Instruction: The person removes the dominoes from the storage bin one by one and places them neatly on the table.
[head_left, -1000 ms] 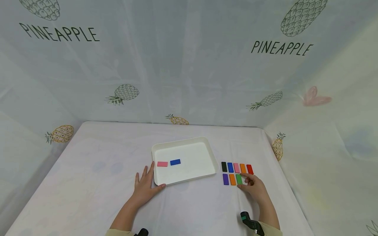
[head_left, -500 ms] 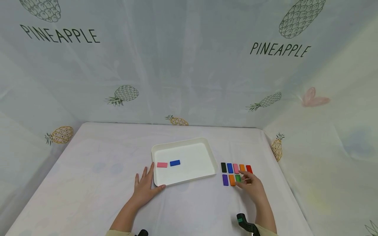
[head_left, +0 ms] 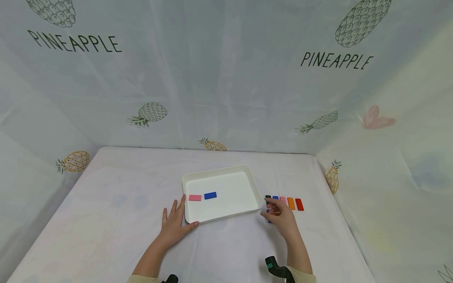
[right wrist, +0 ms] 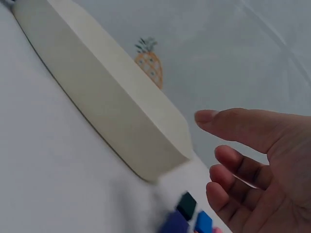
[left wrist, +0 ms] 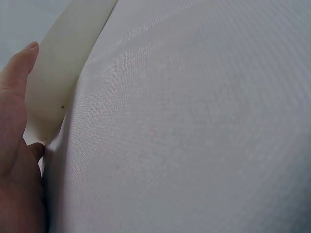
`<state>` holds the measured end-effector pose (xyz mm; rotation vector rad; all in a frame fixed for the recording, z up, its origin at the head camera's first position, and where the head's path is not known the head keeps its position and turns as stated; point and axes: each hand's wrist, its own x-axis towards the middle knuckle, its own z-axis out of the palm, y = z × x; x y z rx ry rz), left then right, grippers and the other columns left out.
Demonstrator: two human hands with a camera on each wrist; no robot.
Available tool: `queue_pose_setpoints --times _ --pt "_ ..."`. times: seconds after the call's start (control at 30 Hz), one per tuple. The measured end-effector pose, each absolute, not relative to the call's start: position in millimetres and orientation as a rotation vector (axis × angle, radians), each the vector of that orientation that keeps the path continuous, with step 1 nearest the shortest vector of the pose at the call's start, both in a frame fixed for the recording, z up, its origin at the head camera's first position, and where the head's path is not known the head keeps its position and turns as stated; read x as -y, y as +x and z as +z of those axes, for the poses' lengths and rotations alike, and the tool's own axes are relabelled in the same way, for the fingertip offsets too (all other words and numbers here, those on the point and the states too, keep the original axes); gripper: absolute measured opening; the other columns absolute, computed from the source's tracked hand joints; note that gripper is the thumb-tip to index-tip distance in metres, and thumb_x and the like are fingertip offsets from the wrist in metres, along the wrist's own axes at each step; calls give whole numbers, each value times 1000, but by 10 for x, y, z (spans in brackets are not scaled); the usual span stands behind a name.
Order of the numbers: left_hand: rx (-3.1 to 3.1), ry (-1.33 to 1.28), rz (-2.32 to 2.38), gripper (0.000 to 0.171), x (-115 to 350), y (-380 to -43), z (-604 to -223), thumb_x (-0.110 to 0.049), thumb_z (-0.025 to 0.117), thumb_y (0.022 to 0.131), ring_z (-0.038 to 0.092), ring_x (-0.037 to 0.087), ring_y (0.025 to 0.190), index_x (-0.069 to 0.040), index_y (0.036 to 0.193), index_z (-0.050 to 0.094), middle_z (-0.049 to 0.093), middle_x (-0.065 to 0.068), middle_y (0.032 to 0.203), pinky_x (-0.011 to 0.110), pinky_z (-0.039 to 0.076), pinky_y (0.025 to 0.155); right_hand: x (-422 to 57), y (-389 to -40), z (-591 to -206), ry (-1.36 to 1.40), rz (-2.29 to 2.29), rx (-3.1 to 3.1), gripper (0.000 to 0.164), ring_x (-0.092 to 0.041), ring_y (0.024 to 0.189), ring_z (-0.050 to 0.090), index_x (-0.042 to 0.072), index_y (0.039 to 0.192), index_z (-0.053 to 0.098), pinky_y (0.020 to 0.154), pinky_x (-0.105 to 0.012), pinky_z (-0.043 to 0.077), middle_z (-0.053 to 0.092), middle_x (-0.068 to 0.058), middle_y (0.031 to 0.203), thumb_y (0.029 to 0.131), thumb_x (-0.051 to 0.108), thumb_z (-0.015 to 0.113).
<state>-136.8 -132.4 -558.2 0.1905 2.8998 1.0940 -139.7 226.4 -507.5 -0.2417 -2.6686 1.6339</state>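
Observation:
My left hand (head_left: 173,229) rests spread at the left front corner of the white tray (head_left: 233,198), index finger along its side and thumb at the front edge. A pink block (head_left: 195,197) and a blue block (head_left: 210,195) lie inside. My right hand (head_left: 284,222) hovers between the tray's right corner and the loose blocks, thumb and index finger facing each other, other fingers curled. A faint pale patch shows between those fingertips; I cannot tell whether it is a held piece. Below them the right wrist view shows a purple block (right wrist: 175,223), a dark block (right wrist: 186,206) and a blue one.
To the right of my right hand lie an orange block (head_left: 291,203) and a red block (head_left: 299,204). The hand hides most of the nearer row. White cloth (head_left: 134,188) covers the table, and a pineapple-print curtain (head_left: 219,98) hangs behind it.
My right hand has moved left from beside the green block toward the tray's right corner, now covering the nearer row. The left hand and the two blocks in the tray have stayed put.

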Motion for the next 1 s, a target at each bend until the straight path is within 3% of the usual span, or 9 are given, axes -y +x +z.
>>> queue_pose_setpoints --times 0.27,0.53,1.0 --pt "-2869 165 1108 108 1334 -1369 -5587 -49 75 79 5 43 145 -6 156 12 27 23 155 63 -13 109 -1874 -1439 -5100 -91 1681 2609 44 -21 87 56 7 120 67 72 -20 50 62 -13 100 78 5 81" --pt "-2891 181 1102 107 1330 -1370 -5593 -48 75 79 7 44 144 -5 155 14 29 24 154 64 -10 109 -1520 -1522 -5092 12 1770 2561 39 -20 84 55 10 115 69 72 -20 51 63 -12 98 78 8 82" --pt "-2883 174 1079 108 1322 -1382 -5595 -53 73 79 7 43 145 -5 156 14 28 22 155 63 -11 109 -1170 -1774 -5126 233 1731 2597 39 -17 80 55 6 115 68 73 -24 50 63 -14 98 78 4 81"
